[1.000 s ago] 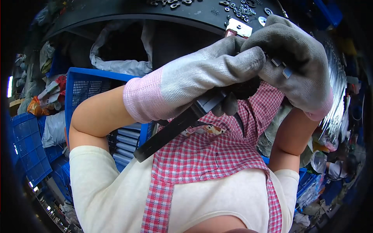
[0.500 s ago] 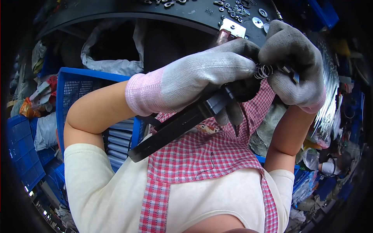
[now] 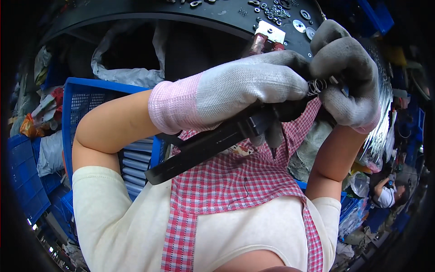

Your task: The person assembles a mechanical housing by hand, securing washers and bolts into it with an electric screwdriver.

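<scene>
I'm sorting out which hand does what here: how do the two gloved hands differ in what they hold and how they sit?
The left hand lies stretched sideways, gripping a long black tool; the right hand is curled, pinching a small metal spring. The left shows a pink cuff; the right's cuff barely shows. Both wear grey knit gloves and meet at the spring.

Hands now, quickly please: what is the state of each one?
Left hand: closed around a long black tool.
Right hand: closed, fingertips pinching a small metal spring against the tool's end.
</scene>
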Available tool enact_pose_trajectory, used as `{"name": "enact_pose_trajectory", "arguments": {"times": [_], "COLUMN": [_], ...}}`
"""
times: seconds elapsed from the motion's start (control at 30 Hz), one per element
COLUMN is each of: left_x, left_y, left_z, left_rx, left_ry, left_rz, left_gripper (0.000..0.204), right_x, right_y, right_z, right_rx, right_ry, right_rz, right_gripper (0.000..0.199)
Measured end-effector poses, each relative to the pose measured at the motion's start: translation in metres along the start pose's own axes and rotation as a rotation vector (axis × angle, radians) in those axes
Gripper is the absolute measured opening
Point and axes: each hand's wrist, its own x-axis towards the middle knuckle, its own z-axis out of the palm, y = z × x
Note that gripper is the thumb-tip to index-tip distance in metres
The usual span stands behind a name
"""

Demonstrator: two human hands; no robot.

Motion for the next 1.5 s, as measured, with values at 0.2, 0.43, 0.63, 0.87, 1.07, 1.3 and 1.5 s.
{"name": "enact_pose_trajectory", "arguments": {"times": [0.2, 0.43, 0.63, 0.87, 1.07, 1.3, 1.5], "left_x": [0.002, 0.002, 0.003, 0.004, 0.004, 0.002, 0.002], "left_y": [-0.003, -0.003, -0.001, 0.002, 0.009, 0.007, 0.007], "left_z": [-0.002, -0.005, -0.005, 0.000, -0.001, -0.002, -0.003], "left_rx": [0.156, 0.206, -0.038, -0.092, 0.029, -0.073, -0.125], "left_ry": [0.005, 0.034, 0.084, 0.123, 0.165, 0.257, 0.344], "left_rz": [0.138, 0.178, 0.086, 0.037, -0.057, -0.052, -0.069], "left_gripper": [0.047, 0.049, 0.048, 0.044, 0.022, 0.029, 0.033], "right_x": [-0.001, -0.001, 0.004, 0.007, -0.001, -0.030, -0.019], "right_y": [-0.009, -0.011, -0.012, -0.020, -0.030, -0.033, -0.037], "right_z": [-0.004, -0.008, -0.009, -0.005, -0.001, 0.025, 0.066], "right_rx": [-0.086, -0.176, -0.248, -0.228, -0.458, -0.424, 0.256], "right_ry": [-0.009, -0.015, -0.056, -0.040, 0.157, 0.515, 0.603], "right_rz": [0.076, 0.109, 0.098, 0.236, 0.178, 0.243, 0.459], "right_gripper": [0.037, 0.036, 0.034, 0.027, 0.032, 0.042, 0.082]}}
